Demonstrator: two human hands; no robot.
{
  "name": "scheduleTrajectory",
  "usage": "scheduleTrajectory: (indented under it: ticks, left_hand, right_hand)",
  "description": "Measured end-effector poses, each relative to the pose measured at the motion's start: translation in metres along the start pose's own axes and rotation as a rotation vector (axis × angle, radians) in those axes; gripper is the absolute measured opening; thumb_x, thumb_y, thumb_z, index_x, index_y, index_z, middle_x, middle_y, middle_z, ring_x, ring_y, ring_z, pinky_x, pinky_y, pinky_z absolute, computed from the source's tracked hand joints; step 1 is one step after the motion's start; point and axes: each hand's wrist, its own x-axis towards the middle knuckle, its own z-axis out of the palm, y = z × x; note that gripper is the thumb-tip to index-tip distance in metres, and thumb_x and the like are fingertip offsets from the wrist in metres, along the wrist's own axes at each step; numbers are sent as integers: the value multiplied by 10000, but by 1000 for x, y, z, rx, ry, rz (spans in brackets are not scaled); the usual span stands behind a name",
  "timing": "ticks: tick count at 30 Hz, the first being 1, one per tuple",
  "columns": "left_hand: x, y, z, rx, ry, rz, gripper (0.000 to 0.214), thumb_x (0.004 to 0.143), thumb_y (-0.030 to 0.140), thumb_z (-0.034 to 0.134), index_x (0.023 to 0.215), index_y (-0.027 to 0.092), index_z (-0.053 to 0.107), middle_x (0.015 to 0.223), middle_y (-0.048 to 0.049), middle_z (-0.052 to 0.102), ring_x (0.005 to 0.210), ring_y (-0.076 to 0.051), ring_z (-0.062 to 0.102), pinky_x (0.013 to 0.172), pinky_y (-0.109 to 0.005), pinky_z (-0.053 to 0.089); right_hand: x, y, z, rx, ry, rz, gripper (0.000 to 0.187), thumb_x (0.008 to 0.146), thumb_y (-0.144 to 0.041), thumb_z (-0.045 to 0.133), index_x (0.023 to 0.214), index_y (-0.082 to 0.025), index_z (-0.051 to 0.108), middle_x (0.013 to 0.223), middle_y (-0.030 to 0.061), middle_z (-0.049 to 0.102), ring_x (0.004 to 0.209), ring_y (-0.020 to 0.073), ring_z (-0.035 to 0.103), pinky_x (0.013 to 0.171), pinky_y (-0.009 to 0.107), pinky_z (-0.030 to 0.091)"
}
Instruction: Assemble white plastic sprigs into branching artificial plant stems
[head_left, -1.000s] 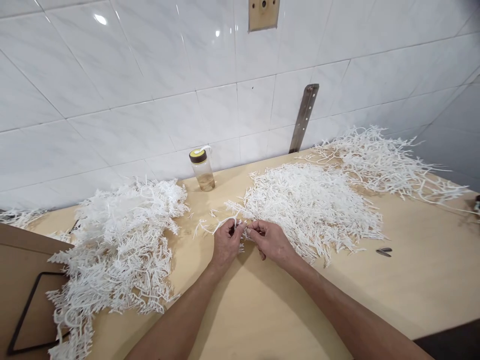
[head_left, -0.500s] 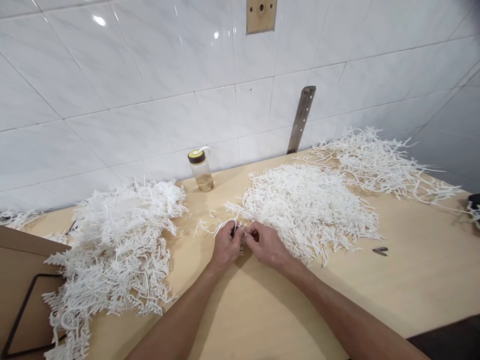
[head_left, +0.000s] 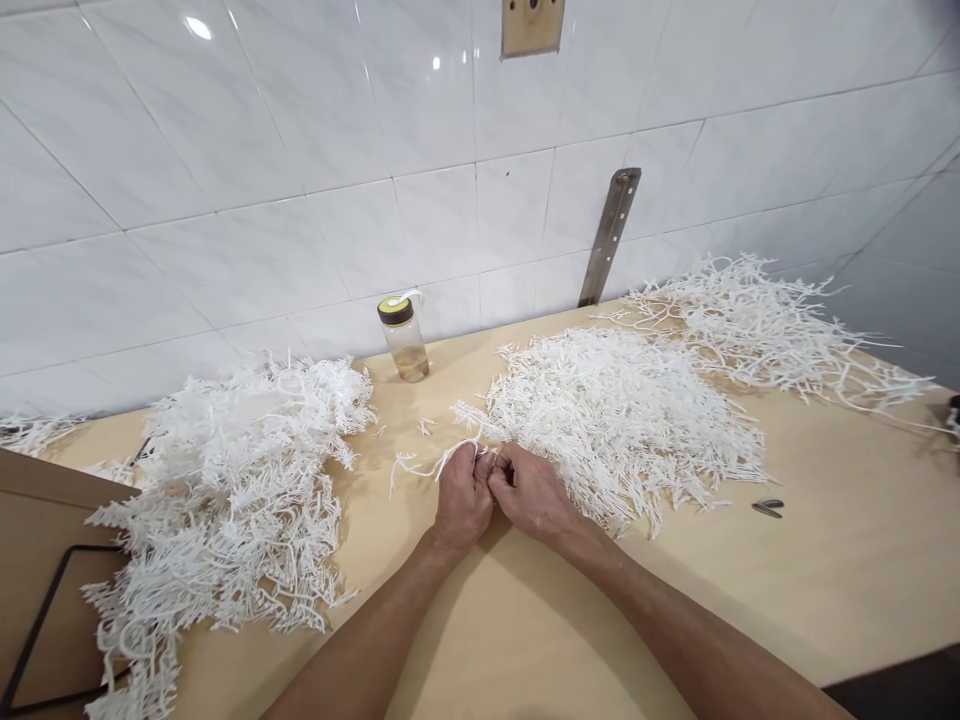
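Note:
My left hand (head_left: 463, 497) is closed on a thin, white, branching plastic strand (head_left: 421, 466), whose loose end trails out to the left over the table. Pressed up against it, my right hand (head_left: 534, 490) pinches at the same spot, thumb against forefinger; the bit between its fingertips is hidden. Just beyond and right of my hands spreads a heap of short white plastic pieces (head_left: 622, 415). A few small white scraps (head_left: 426, 427) lie on the wood past my left hand.
A larger white heap (head_left: 247, 490) covers the left side, beside a cardboard box (head_left: 52, 580). Long branching strands (head_left: 780, 325) lie at the back right. A drink bottle (head_left: 405, 340) stands near the tiled wall. Small dark snips (head_left: 768, 508) rest on the right, and a metal bracket (head_left: 611, 235) leans upright behind.
My hands have drawn together, with the fingertips now touching and curled tighter. The strand's loose end has shifted slightly. The camera view has moved a little.

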Motion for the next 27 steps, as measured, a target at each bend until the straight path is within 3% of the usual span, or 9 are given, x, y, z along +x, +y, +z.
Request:
scheduleTrajectory:
  ticks: [5, 11, 19, 27]
  left_hand:
    - [-1, 0, 4, 67, 72, 77, 263, 948, 318, 407, 702, 232, 444, 688, -21, 512, 653, -176, 472, 671, -309, 369]
    - [-1, 0, 4, 45, 84, 51, 229, 938, 334, 439, 737, 227, 462, 676, -5, 511, 644, -166, 467, 658, -303, 371]
    - [3, -6, -8, -267, -107, -138, 343, 906, 436, 494, 668, 201, 422, 602, 53, 395, 570, -109, 393, 550, -238, 298]
    - [1, -2, -7, -63, -9, -64, 350, 895, 364, 502, 629, 209, 336, 577, 56, 338, 563, -114, 338, 568, -252, 278]
  right_hand:
    - [-1, -4, 1, -9, 31, 45, 97, 813, -163, 483, 731, -210, 461, 687, 13, 588, 624, 159, 515, 572, 265, 337]
    - [-1, -2, 0, -56, 112, -28, 146, 887, -244, 450, 745, -210, 460, 729, 32, 582, 667, 177, 517, 608, 289, 354]
    - [-2, 13, 0, 154, 87, -112, 184, 904, -307, 480, 785, -192, 561, 680, 1, 605, 594, 143, 511, 582, 266, 374]
    - [-2, 13, -1, 164, 71, -115, 162, 898, -291, 482, 802, -189, 563, 674, -3, 598, 592, 141, 513, 577, 264, 383]
